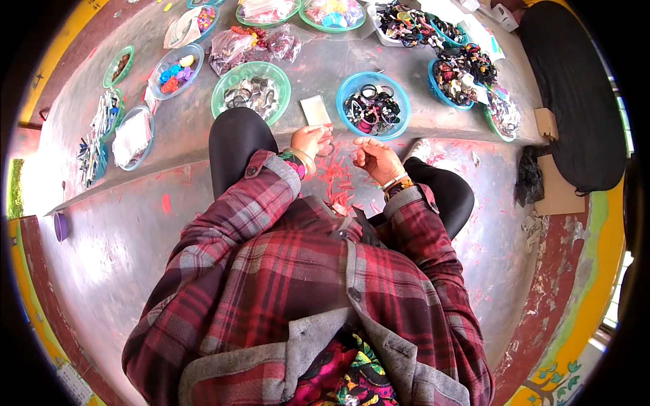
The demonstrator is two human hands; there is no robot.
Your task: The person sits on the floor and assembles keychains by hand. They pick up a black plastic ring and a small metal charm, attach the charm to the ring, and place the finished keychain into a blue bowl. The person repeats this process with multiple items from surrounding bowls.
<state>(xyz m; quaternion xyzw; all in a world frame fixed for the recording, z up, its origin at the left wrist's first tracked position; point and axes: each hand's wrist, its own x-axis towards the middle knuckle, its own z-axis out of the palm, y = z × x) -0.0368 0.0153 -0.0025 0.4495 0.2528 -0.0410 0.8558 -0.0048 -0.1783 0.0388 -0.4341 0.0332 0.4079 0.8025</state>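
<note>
My left hand is raised in front of me with its fingers pinched together. What it grips is too small to make out, though a thin dark loop seems to hang by the fingers. Opposite, my right hand is closed too, thumb against curled fingers, and anything in it is hidden. A small gap separates the two hands. Just beyond them lie a pale rectangular card and a blue basket of mostly black hair ties. Red scraps are scattered on the floor below my hands.
A green basket of metallic-looking pieces stands beyond my left knee. More baskets line the raised ledge, with a plastic bag among them. Far right are a heap of hair ties, a black plastic bag and a long black cushion.
</note>
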